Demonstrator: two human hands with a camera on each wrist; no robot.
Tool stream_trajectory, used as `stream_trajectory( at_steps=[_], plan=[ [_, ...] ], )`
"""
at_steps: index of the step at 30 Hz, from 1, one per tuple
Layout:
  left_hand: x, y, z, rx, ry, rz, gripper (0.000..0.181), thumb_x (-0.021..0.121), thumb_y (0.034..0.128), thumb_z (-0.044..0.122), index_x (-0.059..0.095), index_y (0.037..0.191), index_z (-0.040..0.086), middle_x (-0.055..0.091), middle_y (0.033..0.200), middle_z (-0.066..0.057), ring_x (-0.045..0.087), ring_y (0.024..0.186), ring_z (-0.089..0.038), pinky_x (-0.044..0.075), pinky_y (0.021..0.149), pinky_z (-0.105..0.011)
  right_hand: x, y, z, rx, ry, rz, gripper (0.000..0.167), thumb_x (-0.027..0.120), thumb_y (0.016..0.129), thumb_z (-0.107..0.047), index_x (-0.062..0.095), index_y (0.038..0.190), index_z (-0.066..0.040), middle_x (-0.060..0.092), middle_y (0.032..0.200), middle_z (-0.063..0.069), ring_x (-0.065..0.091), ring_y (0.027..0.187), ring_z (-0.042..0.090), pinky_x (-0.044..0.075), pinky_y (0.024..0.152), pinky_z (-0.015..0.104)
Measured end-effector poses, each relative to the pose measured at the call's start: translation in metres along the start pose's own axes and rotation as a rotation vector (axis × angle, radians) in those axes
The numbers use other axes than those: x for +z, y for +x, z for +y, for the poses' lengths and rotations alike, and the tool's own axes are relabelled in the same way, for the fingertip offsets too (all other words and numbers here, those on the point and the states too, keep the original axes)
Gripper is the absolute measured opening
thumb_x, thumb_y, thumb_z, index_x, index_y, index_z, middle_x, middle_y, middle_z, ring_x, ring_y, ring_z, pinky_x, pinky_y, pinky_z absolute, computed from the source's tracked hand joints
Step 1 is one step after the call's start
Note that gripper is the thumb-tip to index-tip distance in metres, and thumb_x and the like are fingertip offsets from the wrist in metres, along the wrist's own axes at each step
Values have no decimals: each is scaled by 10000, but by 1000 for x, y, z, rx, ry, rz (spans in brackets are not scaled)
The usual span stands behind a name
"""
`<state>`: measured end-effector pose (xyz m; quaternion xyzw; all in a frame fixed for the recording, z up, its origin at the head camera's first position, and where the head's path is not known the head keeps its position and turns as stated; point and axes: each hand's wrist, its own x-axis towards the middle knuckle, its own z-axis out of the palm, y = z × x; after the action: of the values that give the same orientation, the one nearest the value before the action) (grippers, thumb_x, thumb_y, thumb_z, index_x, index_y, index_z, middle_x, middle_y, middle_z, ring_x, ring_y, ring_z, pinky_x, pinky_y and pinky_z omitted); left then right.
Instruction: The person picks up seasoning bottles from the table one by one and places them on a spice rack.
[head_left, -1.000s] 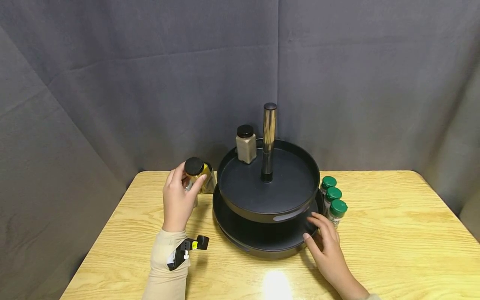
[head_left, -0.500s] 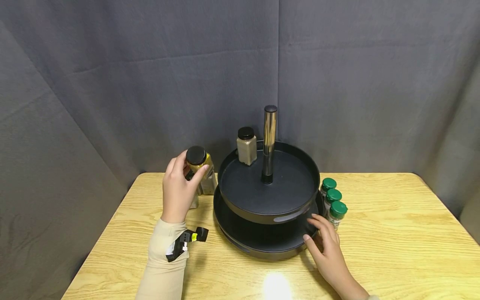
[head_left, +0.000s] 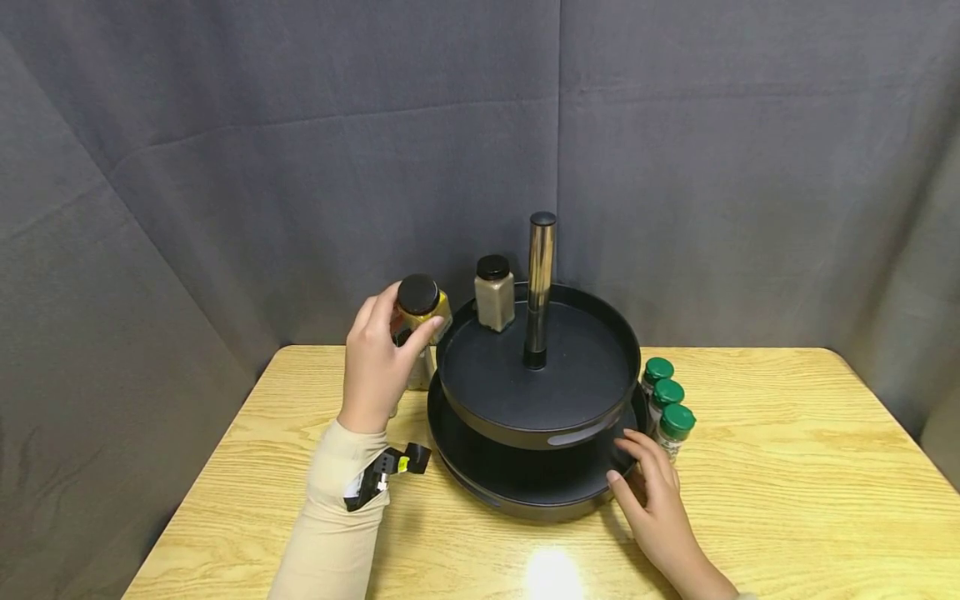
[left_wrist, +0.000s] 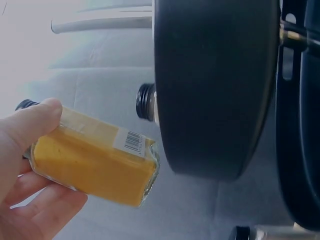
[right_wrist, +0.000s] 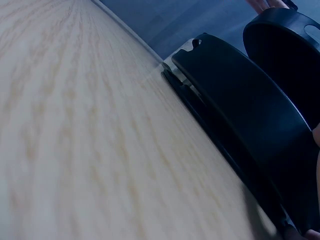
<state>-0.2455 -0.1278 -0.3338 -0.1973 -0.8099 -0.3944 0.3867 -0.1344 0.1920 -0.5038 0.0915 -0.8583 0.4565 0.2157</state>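
My left hand (head_left: 377,358) holds a square glass spice jar (left_wrist: 95,155) of yellow powder by its upper part, thumb on one side and fingers on the other. The jar has a black lid and hangs in the air just left of the upper tray (head_left: 570,392) of a black two-tier turntable. Another spice jar (head_left: 495,303), with tan powder and a black lid, stands on that tray at the back left. My right hand (head_left: 658,504) rests at the right front rim of the lower tray (head_left: 517,475), fingers loosely bent.
A metal post (head_left: 540,267) rises from the upper tray's middle. Several green-capped jars (head_left: 677,423) line the table right of the turntable. Left of it, a dark-topped jar (head_left: 420,371) stands partly hidden behind my left hand. A grey curtain (head_left: 337,208) hangs behind the table.
My left hand has lifted the yellow spice jar and carried it up and to the right, towards the upper tray. My right hand has stayed at the lower rim.
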Motion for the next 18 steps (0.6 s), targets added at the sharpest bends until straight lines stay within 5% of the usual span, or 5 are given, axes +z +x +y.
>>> stream_trajectory(
  at_steps=[12, 18],
  plan=[
    [15, 2, 13, -7, -24, -70, 547, 856, 825, 177, 621, 1269, -40, 628, 1073, -198, 662, 994, -316, 589, 870, -405, -1, 1, -2, 8, 0, -3, 369, 618, 990, -67, 552, 1346, 5, 407, 1499, 144, 330, 1346, 341, 274, 949, 12],
    [24, 2, 13, -6, -15, -87, 531, 856, 826, 195, 633, 1255, -24, 624, 1008, -185, 634, 864, -305, 558, 768, -398, -1, 2, -2, 13, -6, 3, 366, 618, 992, -75, 554, 1343, 8, 411, 1495, 141, 332, 1345, 348, 270, 952, 8]
  ],
)
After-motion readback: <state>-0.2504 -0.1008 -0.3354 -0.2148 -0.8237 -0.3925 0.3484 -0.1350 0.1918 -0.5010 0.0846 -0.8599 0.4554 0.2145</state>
